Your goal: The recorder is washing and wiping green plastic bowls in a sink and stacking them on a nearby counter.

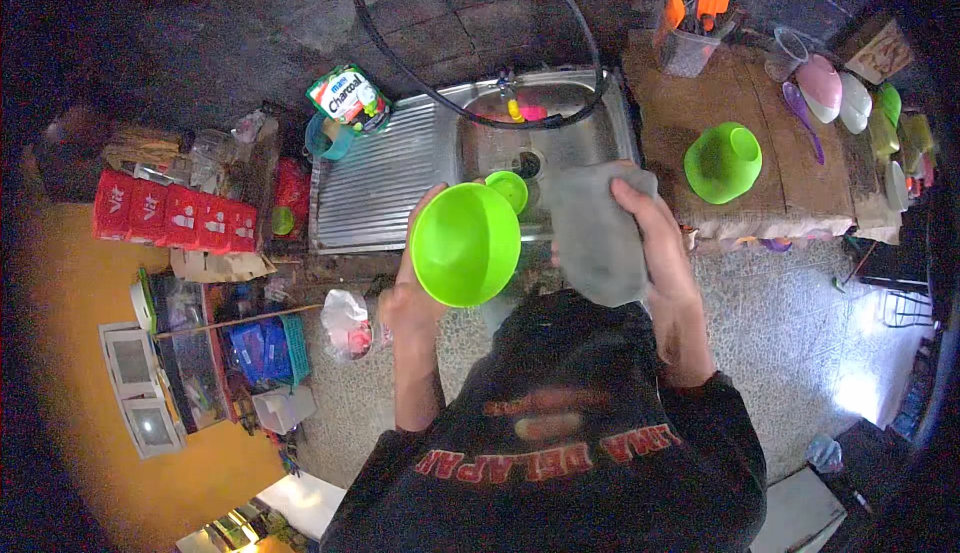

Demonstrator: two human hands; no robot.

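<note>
My left hand (409, 298) grips a bright green plastic bowl (465, 245) by its left side, with the open mouth facing me. A small round green cup-like part (508, 191) shows beyond its rim; whether it is joined to the bowl I cannot tell. My right hand (656, 227) holds a cloudy, translucent plastic container (600, 238), slightly blurred, with the thumb over its upper right edge. Both hands are just in front of the stainless steel sink (480, 152). Another green plastic vessel (720, 167) rests on the cardboard-covered counter to the right.
A black hose (405, 65) loops over the basin near a faucet (508, 88). On the drainboard's left stand a detergent pouch (349, 99) and a teal tub (328, 139). Red boxes (176, 212) line the left. Utensils fill a clear container (686, 54); a pink bowl (819, 84) sits farther right.
</note>
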